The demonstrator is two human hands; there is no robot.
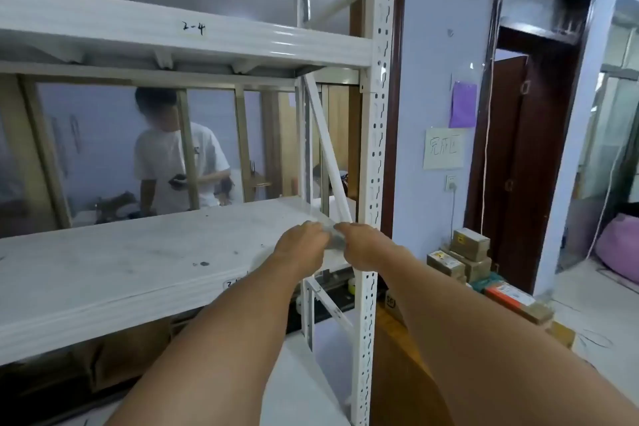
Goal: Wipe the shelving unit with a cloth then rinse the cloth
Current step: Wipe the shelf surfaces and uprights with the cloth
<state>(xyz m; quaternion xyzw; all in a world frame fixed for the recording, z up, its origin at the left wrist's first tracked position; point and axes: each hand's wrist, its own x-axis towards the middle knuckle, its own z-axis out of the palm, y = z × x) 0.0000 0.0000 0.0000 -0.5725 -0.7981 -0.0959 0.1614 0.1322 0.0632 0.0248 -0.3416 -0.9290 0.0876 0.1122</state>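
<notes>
A white metal shelving unit (375,149) fills the left and middle of the head view. Its middle shelf (138,263) is dusty with a few dark spots. At the shelf's right end, next to the perforated upright, my left hand (301,245) and my right hand (359,247) meet and together pinch a small pale grey cloth (333,237). Only a sliver of the cloth shows between my fingers. A diagonal white brace runs down to just behind my hands.
An upper shelf (173,31) marked "2-4" hangs overhead. Behind the unit stands a person in a white shirt (173,162). Cardboard boxes (466,256) are stacked on the floor to the right. Beyond them is a dark door frame (501,162) with an open doorway.
</notes>
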